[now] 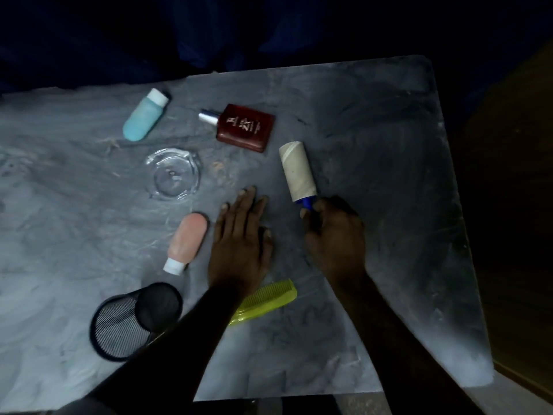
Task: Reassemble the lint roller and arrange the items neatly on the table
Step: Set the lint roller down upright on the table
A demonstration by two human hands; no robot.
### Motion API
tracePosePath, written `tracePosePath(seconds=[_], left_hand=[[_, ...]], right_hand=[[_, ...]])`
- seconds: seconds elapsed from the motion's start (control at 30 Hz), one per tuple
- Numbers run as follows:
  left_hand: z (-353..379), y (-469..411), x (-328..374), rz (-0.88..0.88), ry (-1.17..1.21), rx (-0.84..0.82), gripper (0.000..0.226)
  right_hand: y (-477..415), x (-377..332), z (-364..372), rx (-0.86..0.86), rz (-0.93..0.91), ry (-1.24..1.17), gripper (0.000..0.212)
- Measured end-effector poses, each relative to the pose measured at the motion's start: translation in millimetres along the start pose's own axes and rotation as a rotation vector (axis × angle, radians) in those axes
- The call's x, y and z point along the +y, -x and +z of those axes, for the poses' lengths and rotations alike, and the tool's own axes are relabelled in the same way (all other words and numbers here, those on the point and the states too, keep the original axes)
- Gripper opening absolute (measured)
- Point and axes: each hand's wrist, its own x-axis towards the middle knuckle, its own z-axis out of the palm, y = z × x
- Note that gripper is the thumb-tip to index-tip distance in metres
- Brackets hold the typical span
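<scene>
From the head camera, the right hand (335,235) was clenched around the blue handle (308,203) of the lint roller (297,172), whose pale cardboard-coloured roll stuck out beyond the fingers and lay on the grey marbled desk (389,145), pointing away from the person. The left hand (241,235) lay flat and released on the desk just beside the right hand, palm down, fingers spread, holding nothing.

Just to the left of the left hand lay a pink bottle (187,241) with its white cap toward the person. Beyond that hand's fingertips sat a clear glass dish (175,173). Farther off lay a brown perfume bottle (245,127), near the roller's far end, and a teal bottle (145,115) farther left. Under the left wrist and forearm lay a yellow-green comb (266,298), partly covered. A black mesh cup (134,320) lay tipped on its side left of that forearm.
</scene>
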Motion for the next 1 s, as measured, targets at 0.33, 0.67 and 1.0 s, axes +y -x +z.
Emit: tracePosePath(seconds=[0.33, 0.67, 1.0], left_hand=[[4, 0, -3, 0.011, -0.017, -0.004, 0.064], [1, 0, -2, 0.003, -0.021, -0.021, 0.063], [0, 0, -3, 0.009, -0.025, -0.028, 0.063]], right_hand=[[10, -21, 16, -0.052, -0.095, 0.051, 0.025], [9, -17, 20, 0.018, 0.005, 0.008, 0.028], [3, -28, 21, 0.050, 0.095, 0.121, 0.035]])
